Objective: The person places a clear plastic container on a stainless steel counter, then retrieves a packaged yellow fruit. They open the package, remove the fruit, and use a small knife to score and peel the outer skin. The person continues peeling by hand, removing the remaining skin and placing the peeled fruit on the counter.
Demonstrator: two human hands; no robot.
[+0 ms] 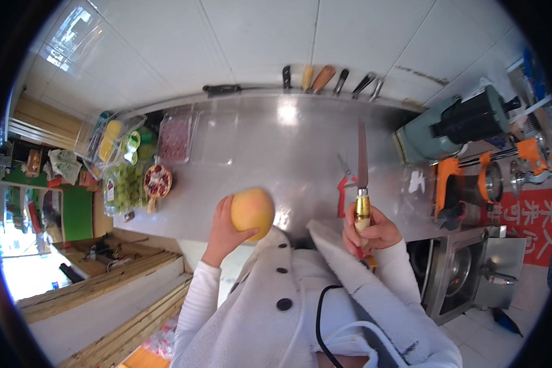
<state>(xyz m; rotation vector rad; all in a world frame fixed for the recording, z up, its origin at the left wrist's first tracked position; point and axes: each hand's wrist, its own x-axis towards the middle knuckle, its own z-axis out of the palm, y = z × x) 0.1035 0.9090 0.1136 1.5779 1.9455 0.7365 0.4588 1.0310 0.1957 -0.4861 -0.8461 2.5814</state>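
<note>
My left hand [224, 230] grips a large round yellow fruit [253, 213], which looks like a grapefruit or pomelo, at the near edge of the steel counter [299, 138]. In my right hand [372, 230] is a long-bladed knife [362, 161] with a gold and pale handle. Its blade points away from me, towards the wall. Just left of the knife lies a pair of red-handled snips [342, 195] with their tips pointing away. An opened pomelo-sized view of the fruit is not shown; its skin looks whole where visible.
Left on the counter are a cut pomegranate [158, 181], a tray of red seeds [175, 139], a see-through plastic tray [215, 138] and boxed green grapes [124, 186]. Several knives and tools [324, 79] stand along the wall. A grey-green machine [428, 138] is at right.
</note>
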